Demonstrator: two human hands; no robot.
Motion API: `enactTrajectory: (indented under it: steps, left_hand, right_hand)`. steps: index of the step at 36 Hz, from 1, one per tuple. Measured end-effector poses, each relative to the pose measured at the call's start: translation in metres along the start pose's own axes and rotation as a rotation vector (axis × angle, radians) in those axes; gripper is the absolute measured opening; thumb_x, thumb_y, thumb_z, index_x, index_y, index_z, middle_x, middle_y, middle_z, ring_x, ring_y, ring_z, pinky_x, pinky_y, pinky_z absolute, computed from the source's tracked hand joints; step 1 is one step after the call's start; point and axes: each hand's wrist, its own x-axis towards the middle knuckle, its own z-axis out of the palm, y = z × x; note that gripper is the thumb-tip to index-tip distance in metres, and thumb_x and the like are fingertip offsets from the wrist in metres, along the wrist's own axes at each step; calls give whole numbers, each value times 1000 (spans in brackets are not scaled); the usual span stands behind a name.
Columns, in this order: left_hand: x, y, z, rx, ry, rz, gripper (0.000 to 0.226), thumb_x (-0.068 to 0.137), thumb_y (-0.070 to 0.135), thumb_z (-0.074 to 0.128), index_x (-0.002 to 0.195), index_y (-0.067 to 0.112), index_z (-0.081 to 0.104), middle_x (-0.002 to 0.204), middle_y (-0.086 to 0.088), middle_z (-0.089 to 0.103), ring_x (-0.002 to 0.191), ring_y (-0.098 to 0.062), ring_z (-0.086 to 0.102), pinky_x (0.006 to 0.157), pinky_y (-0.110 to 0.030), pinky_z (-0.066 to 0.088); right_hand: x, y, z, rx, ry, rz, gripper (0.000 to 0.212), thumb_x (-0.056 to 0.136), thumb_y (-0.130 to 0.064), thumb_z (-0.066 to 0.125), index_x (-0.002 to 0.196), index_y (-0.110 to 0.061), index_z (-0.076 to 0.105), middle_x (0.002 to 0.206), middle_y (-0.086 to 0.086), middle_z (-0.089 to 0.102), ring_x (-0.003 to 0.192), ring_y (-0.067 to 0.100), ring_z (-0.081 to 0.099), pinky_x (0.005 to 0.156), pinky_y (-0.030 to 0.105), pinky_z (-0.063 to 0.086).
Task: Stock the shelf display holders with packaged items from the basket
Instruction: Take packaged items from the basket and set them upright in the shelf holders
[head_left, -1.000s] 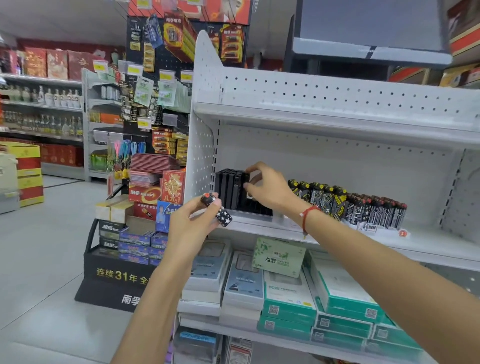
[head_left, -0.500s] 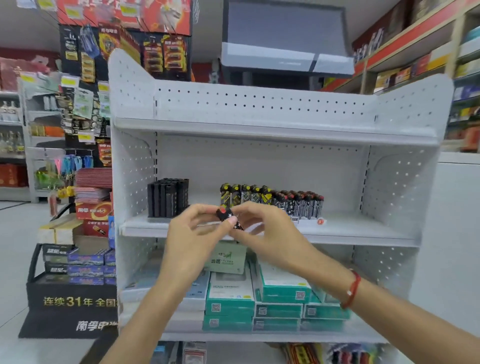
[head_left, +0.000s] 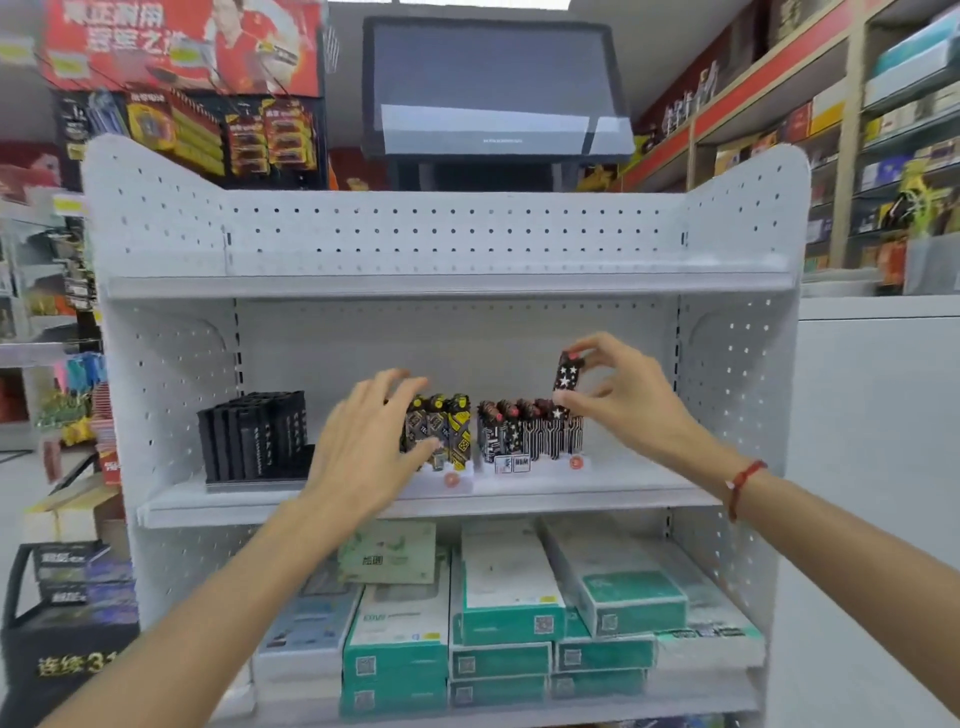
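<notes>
Black lighter with white stars (head_left: 565, 373), pinched upright in right hand (head_left: 618, 395) just above right display holder (head_left: 532, 464) on middle shelf (head_left: 623, 496). Left hand (head_left: 371, 441), fingers spread, touching yellow-black lighters (head_left: 441, 428). Holder label too blurred to read; "31" on black stand (head_left: 67, 654).

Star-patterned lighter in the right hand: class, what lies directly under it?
Under the star lighter, pinched by the right hand, stands the white holder's row of upright lighters. Fingers hide the slot beneath.
</notes>
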Motion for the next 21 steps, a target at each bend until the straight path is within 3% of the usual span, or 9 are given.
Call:
enactTrajectory:
  steps: [5,9,14,19,21]
  left_hand:
    - [12,6,16,32,-23,52,54,91,51,51,138,27,43,143,7,42,129,-17,40,105,-34,34]
    - [14,19,27,-6,39,113,45,91,43,57,132,29,51,135,7,50,123,-19,45,103,-34,33]
    - [17,34,35,64,19,237,48,88,39,62,133,27,52,129,8,56,124,-17,44,101,-32,33]
    - [21,37,36,98,36,217,44,90,44,57,131,30,50,126,13,56,124,-15,39,97,-28,31]
    - [23,38,35,100,29,208,44,87,46,59,128,32,51,125,14,57,123,-15,39,94,-28,32]
  right_hand:
    - [19,10,10,60,-138,-54,30,86,-19,68,111,-16,52,113,-2,57,82,17,68,85,41,55]
    - [23,16,28,100,-212,-108,19,87,-11,66,103,-15,56,108,1,62,99,18,64,90,34,54]
    - [16,22,37,176,-121,-126,19,78,-8,75,93,-11,64,91,-10,65,82,8,67,71,14,53]
    - [14,33,37,74,-110,-174,23,77,-15,78,98,-18,72,85,-10,68,73,-6,59,64,7,42]
    - [16,34,35,134,-148,-154,22,79,-14,76,99,-19,71,92,-2,71,70,-1,65,64,9,48]
